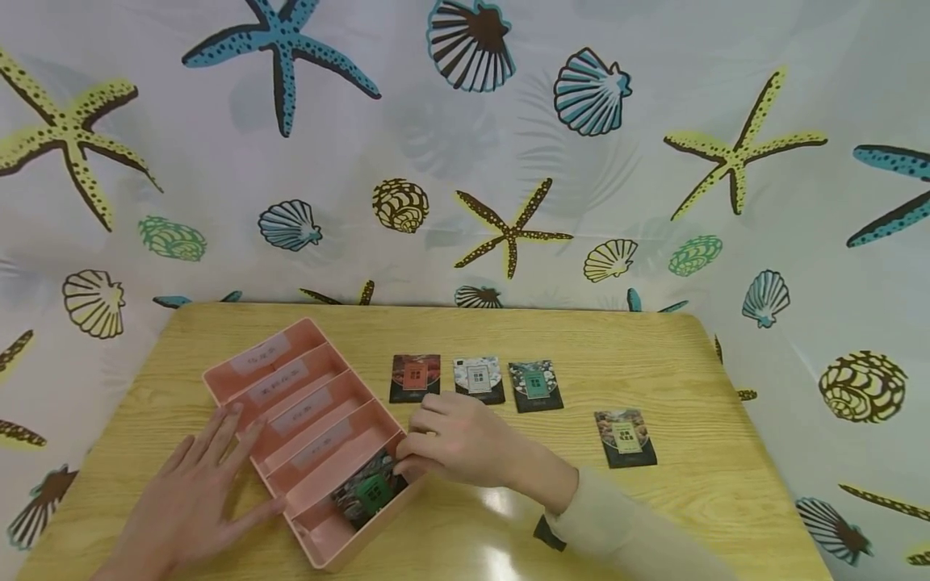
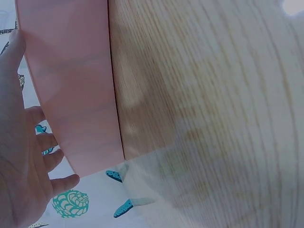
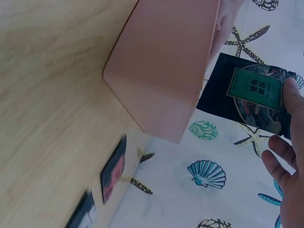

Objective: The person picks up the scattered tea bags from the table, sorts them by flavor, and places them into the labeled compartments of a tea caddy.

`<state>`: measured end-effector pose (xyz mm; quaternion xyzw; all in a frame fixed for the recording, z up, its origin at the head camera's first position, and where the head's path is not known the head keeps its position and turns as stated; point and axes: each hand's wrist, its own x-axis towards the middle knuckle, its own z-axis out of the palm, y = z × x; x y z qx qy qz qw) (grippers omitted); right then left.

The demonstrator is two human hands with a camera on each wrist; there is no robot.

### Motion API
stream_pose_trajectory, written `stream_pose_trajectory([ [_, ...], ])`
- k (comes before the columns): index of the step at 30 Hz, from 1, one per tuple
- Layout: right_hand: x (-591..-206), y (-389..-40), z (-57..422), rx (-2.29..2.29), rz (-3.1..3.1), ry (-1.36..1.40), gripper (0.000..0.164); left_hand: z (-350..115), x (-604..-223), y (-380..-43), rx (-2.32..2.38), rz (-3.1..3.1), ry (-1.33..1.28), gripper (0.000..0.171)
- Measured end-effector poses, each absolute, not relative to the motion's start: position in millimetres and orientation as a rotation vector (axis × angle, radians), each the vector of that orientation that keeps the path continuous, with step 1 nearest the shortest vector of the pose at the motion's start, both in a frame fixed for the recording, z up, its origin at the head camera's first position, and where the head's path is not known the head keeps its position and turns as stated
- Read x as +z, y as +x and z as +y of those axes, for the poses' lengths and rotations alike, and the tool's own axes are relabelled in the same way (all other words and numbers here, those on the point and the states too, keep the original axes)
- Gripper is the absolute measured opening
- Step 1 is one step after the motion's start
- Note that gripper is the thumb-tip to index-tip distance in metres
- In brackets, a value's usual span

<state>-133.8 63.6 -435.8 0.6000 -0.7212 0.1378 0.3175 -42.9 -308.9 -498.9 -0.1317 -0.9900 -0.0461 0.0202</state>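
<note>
A pink divided box (image 1: 378,523) lies at an angle on the wooden table, with paper labels in several of its compartments. My left hand (image 1: 199,492) rests along its left side, fingers spread and mostly straight; in the left wrist view they lie along the pink side wall (image 2: 80,90). My right hand (image 1: 461,440) pinches a dark packet with a green label (image 1: 372,492) at one edge, at the compartment nearest me. The thumb lies on the packet's face (image 3: 256,90) in the right wrist view. How deep the packet sits in the compartment, I cannot tell.
Right of the box lie a red packet (image 1: 415,378), a white packet (image 1: 479,380) and a teal-labelled packet (image 1: 536,385). A yellow-labelled packet (image 1: 626,438) is farther right. Something small and dark (image 1: 549,533) shows beside my right sleeve. A shell-patterned cloth (image 1: 436,153) hangs behind the table.
</note>
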Motion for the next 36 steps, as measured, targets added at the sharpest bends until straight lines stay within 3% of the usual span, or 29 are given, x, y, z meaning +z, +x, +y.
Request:
stream_pose_trajectory([
  [21, -477.7, -124.4, 36.7, 0.265, -2.080, 1.735, 0.023, -309.3, -497.1, -45.5, -0.164, -3.066, -0.410, 0.106],
  [36, -466.1, -135.7, 84.9, 0.208, -2.186, 1.608, 0.025, -308.8, -497.4, -44.6, -0.186, -3.064, -0.400, 0.107],
])
